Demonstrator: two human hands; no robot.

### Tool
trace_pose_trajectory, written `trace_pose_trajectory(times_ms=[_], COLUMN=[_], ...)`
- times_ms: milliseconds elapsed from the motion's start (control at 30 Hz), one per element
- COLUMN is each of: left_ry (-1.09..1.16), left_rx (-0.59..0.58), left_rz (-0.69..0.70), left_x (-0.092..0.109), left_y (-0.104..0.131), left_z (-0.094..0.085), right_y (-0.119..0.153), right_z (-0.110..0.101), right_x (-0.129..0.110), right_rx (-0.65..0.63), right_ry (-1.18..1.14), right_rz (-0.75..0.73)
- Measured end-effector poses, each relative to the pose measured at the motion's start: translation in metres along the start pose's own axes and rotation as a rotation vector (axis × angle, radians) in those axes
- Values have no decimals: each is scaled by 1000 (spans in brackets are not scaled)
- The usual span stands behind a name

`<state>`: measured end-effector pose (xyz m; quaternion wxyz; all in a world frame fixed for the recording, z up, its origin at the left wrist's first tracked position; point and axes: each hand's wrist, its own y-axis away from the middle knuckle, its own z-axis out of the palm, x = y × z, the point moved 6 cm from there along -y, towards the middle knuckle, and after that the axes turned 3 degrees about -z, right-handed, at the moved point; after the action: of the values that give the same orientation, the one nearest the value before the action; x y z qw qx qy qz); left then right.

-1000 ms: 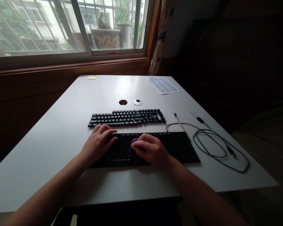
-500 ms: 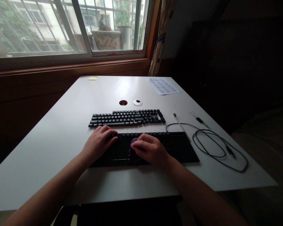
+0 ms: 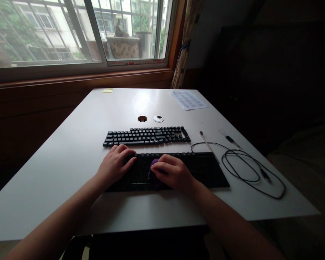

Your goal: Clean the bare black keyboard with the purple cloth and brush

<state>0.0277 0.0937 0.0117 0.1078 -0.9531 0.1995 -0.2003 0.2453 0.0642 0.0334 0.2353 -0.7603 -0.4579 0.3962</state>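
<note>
A black keyboard base (image 3: 206,173) without most of its keycaps lies near the front of the white table. My left hand (image 3: 116,162) rests at its left end, thumb and fingers around the upper left edge. My right hand (image 3: 172,169) is over the middle of the base, its fingers closed on a purple cloth (image 3: 152,174) that touches the board. Just behind the base, loose black keycaps (image 3: 146,135) are laid out in rows in a keyboard pattern.
A black cable (image 3: 241,177) lies coiled at the right. Near it are a thin brush (image 3: 206,141) and a wire tool (image 3: 229,138). Printed sheets (image 3: 189,100), a yellow note (image 3: 107,91), a cable hole (image 3: 142,118) and its round cover (image 3: 158,118) are farther back.
The whole view has shifted very slightly. Both hands keep nearly the same places on the keyboard base, and the purple cloth is still in my right hand.
</note>
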Motion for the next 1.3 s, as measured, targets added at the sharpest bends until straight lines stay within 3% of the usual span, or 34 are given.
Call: trace_pose_trajectory(times_ms=[433, 1300], left_ry=[-133, -120], left_rx=[0, -38], left_rz=[30, 57], left_x=[5, -2], left_y=[0, -1], left_z=[6, 9], right_y=[0, 1], right_z=[-1, 1], right_x=[-1, 0], right_rx=[5, -16], right_ry=[4, 1], right_rz=[-12, -9])
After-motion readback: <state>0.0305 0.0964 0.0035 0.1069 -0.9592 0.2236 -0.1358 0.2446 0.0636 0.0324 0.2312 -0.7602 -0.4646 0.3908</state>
